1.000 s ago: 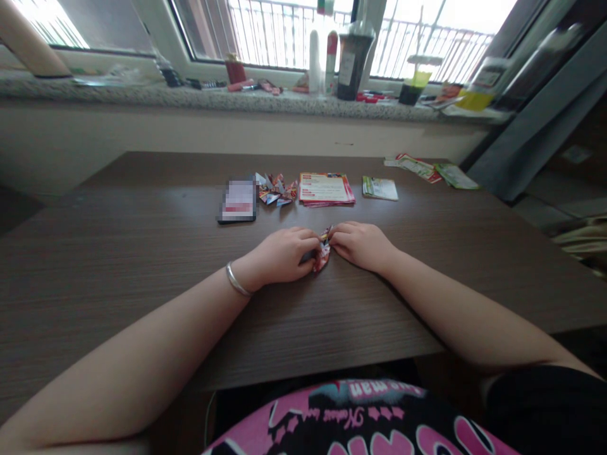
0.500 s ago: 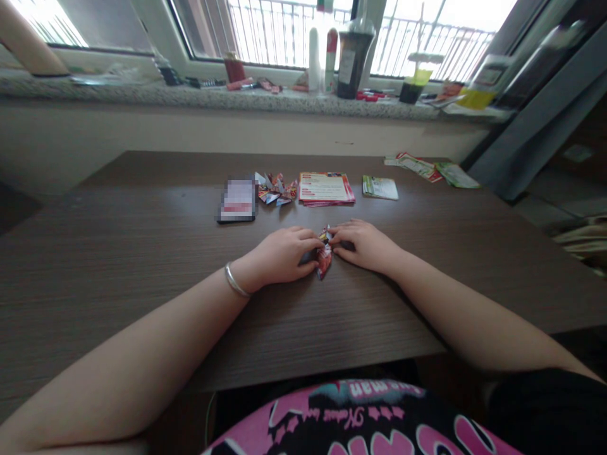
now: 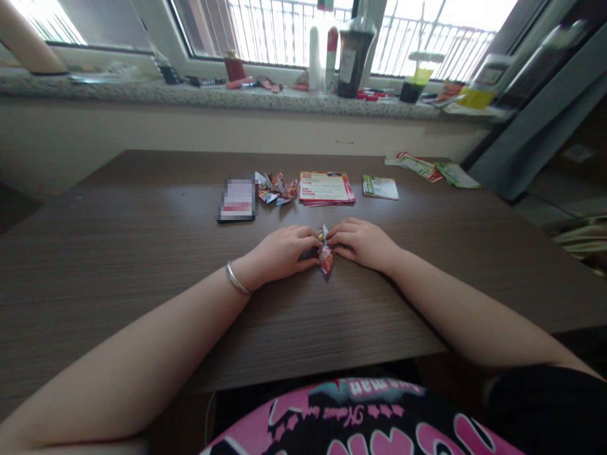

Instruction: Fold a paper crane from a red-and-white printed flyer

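A small folded piece of printed paper (image 3: 325, 259), red and orange with a white tip, stands between my two hands on the brown table (image 3: 190, 341). My left hand (image 3: 287, 253) grips its left side with thumb and fingers. From the other side, the fingertips of my right hand (image 3: 363, 243) pinch its upper right part. Beyond my hands lies a cluster of similar folded paper pieces (image 3: 277, 189). To the right of that cluster is a stack of printed cards (image 3: 326, 187).
A phone with a blurred screen (image 3: 237, 199) lies left of the folded pieces. Right of the stack is a smaller stack of green-white cards (image 3: 380, 188). Loose printed papers (image 3: 422, 167) lie at the back right. Bottles and small items crowd the windowsill (image 3: 284, 101).
The folded paper has turned slightly, its lower point shifting right and its white tip now showing at the top. My fingers have shifted a little around it.
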`<state>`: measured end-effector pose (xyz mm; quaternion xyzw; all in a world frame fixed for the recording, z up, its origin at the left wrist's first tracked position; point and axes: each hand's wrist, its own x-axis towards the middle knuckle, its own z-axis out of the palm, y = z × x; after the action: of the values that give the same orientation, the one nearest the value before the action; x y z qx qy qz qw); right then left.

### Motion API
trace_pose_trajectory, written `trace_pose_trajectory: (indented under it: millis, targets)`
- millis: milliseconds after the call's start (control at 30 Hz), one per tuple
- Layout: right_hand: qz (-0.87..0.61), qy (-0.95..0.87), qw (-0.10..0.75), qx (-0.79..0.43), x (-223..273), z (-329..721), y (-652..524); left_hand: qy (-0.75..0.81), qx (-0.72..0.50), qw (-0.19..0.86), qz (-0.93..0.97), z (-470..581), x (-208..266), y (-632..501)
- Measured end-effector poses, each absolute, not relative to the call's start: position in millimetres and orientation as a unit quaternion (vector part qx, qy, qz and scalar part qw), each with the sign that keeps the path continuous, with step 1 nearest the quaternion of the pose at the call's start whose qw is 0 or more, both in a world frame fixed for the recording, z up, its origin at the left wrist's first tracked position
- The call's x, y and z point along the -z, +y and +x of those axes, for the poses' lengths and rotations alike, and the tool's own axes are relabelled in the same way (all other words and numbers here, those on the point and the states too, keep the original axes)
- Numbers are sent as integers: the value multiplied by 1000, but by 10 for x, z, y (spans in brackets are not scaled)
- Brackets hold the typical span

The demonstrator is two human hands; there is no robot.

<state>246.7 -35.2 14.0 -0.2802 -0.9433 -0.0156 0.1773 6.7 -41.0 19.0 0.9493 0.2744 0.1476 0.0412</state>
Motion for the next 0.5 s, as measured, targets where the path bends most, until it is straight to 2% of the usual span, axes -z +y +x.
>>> trace_pose_trajectory:
  millis: [367,500]
  targets:
    - [-264,-951,121,103,-186,2423,-410,266,-164,63,948,54,-180,-365]
    - [-251,-954,130,98,-167,2432,-404,280,-158,80,944,51,-186,-353]
